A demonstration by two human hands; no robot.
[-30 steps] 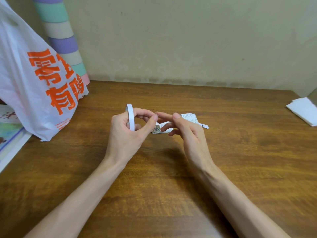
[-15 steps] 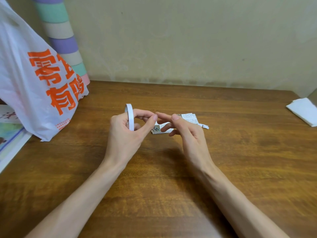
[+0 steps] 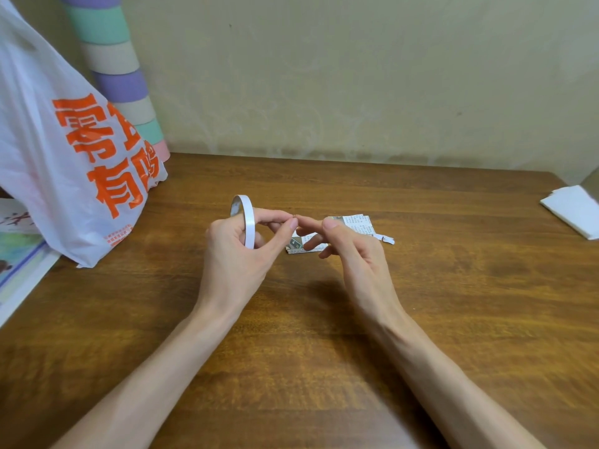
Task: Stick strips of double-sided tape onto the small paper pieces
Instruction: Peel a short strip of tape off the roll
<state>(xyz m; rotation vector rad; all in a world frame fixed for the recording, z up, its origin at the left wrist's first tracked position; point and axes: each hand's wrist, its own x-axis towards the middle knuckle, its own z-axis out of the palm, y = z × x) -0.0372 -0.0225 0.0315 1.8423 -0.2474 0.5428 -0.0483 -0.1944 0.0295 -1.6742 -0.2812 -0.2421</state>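
Note:
My left hand grips a thin white roll of double-sided tape, held upright above the wooden table. My right hand is close beside it, thumb and forefinger meeting the left fingertips where the tape's end is; the end itself is too small to make out. A small pile of printed paper pieces lies on the table just behind my right hand, partly hidden by its fingers.
A white plastic bag with orange characters stands at the left, with a striped pastel cylinder behind it and printed sheets beside it. A folded white paper lies at the right edge. A wall closes the back.
Almost nothing has moved. Both hands stay together at the tape roll, with only slight finger shifts.

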